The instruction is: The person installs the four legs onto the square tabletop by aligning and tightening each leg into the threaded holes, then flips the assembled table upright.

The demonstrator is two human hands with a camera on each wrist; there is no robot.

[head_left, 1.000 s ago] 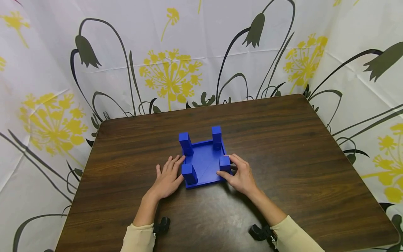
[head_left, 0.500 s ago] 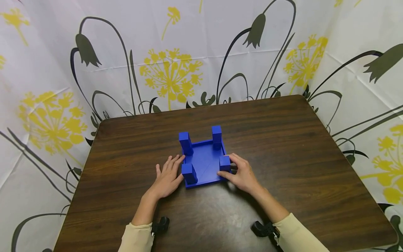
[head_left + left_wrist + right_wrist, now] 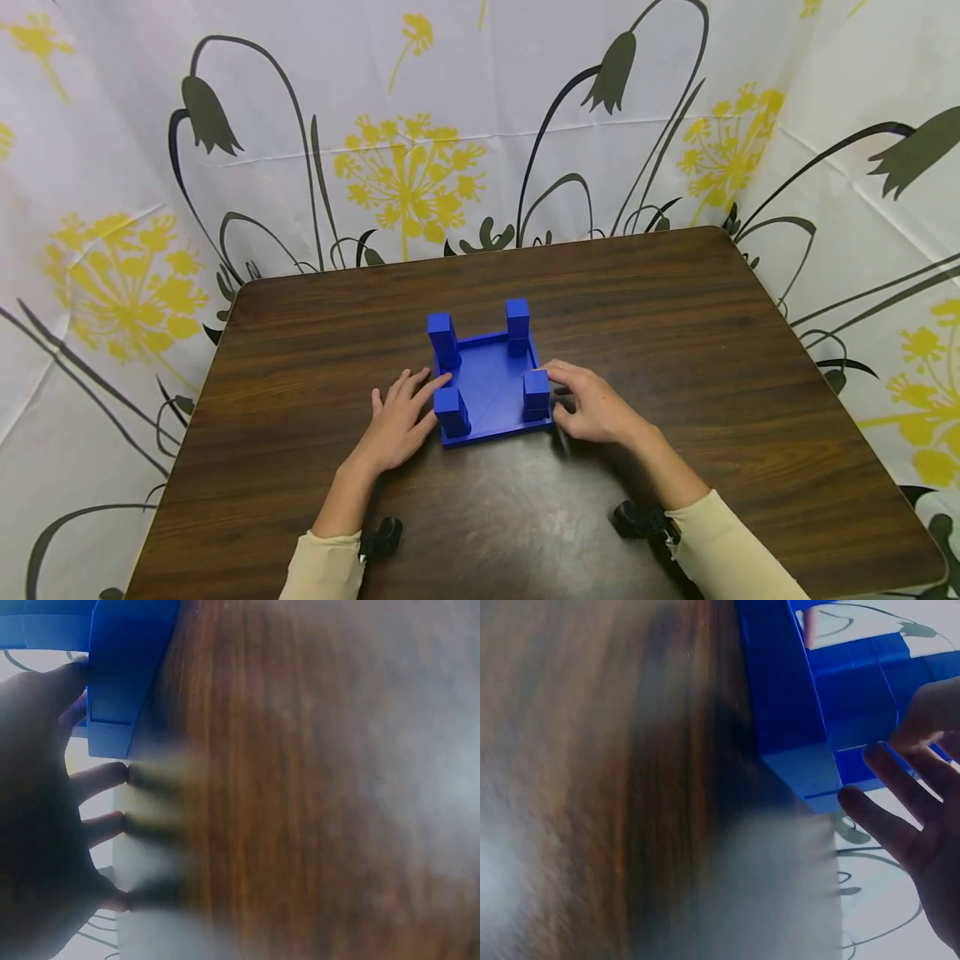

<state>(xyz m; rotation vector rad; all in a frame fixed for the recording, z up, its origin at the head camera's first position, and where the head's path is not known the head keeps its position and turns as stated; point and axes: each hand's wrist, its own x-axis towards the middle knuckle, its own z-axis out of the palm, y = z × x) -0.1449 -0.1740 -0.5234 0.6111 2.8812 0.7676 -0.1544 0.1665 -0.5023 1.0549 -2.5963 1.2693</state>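
A square blue tray (image 3: 483, 379) with a low rim lies on the table. At each corner stands an upright blue block, among them the near-right block (image 3: 536, 392) and the near-left block (image 3: 452, 412). My left hand (image 3: 396, 427) rests beside the tray's left side with fingers spread, its index finger reaching to the rim behind the near-left block. On the other side my right hand (image 3: 595, 408) is at the near-right block, its index finger by the block's outer face and its thumb off the block. The right wrist view shows its fingers (image 3: 881, 829) loosely bent around nothing.
The tray sits near the middle of a dark wood-grain table (image 3: 675, 333). A white curtain (image 3: 450, 67) with flower prints hangs behind the table's far edge and along its sides. Each wrist wears a black camera mount (image 3: 382, 537).
My right thumb has come off the front of the near-right block, and the right hand has shifted slightly right. The left index finger has moved a little inward over the rim.
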